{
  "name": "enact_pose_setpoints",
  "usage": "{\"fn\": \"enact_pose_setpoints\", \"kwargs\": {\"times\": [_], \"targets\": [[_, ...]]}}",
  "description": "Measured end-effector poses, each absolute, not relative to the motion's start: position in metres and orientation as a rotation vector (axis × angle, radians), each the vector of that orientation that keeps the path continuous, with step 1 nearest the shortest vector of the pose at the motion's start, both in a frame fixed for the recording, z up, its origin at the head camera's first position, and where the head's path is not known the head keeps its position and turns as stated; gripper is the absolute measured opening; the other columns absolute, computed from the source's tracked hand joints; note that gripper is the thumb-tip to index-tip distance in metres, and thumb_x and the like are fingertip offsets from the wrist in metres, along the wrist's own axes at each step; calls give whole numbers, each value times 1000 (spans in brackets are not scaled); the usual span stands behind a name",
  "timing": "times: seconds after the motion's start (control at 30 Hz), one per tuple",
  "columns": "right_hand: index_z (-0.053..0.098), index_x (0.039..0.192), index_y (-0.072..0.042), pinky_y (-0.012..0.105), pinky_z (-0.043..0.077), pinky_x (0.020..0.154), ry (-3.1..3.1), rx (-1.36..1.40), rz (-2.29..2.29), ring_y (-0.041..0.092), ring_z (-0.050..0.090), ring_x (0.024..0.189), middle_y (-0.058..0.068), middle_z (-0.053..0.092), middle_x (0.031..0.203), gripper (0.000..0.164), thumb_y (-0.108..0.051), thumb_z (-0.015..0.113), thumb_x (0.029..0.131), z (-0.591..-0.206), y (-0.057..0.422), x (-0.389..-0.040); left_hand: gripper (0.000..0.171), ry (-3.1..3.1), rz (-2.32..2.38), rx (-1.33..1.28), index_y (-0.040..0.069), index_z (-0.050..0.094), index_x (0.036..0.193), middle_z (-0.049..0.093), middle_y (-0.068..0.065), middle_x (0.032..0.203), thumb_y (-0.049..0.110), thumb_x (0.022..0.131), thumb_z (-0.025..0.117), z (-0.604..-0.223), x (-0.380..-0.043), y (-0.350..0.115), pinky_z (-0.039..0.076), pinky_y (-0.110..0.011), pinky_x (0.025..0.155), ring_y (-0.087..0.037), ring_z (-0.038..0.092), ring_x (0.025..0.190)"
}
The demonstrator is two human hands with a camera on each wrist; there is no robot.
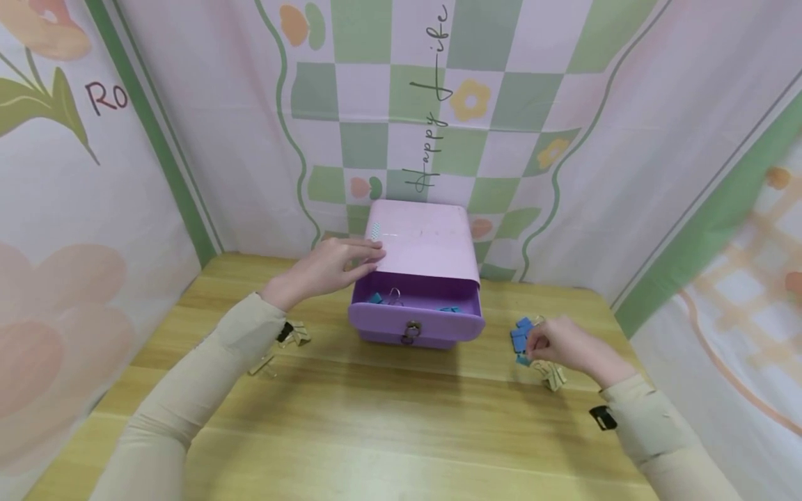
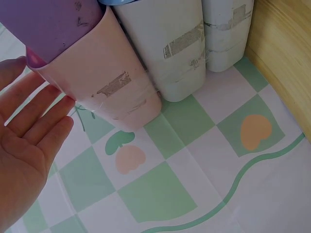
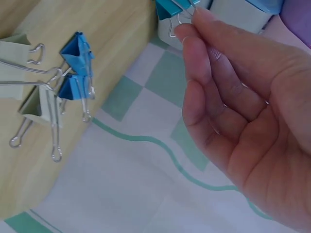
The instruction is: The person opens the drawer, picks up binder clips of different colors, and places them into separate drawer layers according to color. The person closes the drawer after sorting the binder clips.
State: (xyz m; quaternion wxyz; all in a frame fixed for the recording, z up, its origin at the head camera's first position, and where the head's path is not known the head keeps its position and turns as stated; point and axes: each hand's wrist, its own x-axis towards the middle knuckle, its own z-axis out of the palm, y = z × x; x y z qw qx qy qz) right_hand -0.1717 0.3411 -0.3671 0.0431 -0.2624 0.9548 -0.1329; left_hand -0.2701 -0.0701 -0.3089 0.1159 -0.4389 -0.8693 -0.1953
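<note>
My left hand [image 1: 341, 266] rests with straight fingers on the left edge of a pink drawer box [image 1: 426, 240]. In the left wrist view its fingertips [image 2: 60, 126] touch the pink casing. The purple drawer [image 1: 416, 323] is pulled out at the front, with several teal binder clips [image 1: 450, 309] inside. To the right of the box, my right hand [image 1: 567, 348] pinches a teal binder clip [image 3: 171, 8] by its wire handle between thumb and forefinger. Blue binder clips [image 1: 519, 338] and cream binder clips [image 1: 551, 376] lie on the table by this hand.
More cream clips [image 1: 299, 335] and a black clip [image 1: 285, 331] lie left of the box, close to my left sleeve. A patterned cloth [image 1: 413, 97] hangs behind the wooden table [image 1: 363, 431]. White drawer units [image 2: 167, 58] show beside the pink one in the left wrist view.
</note>
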Motion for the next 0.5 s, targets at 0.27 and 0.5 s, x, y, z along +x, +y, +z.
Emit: {"fn": "enact_pose_setpoints", "kwargs": {"times": [0.27,0.5], "targets": [[63,66,-16,13,46,50,2953,-843,-356,0,54,56,-7,61,64,14,-6,70,72,-357,335,-173,33,-2555,-572,-1287,17,57,118,51,0,128,31,89,51,-309,-271,-70,42,-31,95,-16,49,116],[64,66,-15,13,46,49,2979,-827,-356,-1,54,54,-8,61,62,11,-7,69,73,-344,327,-173,33,-2558,-573,-1286,17,57,118,51,0,128,32,89,51,-309,-271,-70,43,-31,95,-16,49,116]]}}
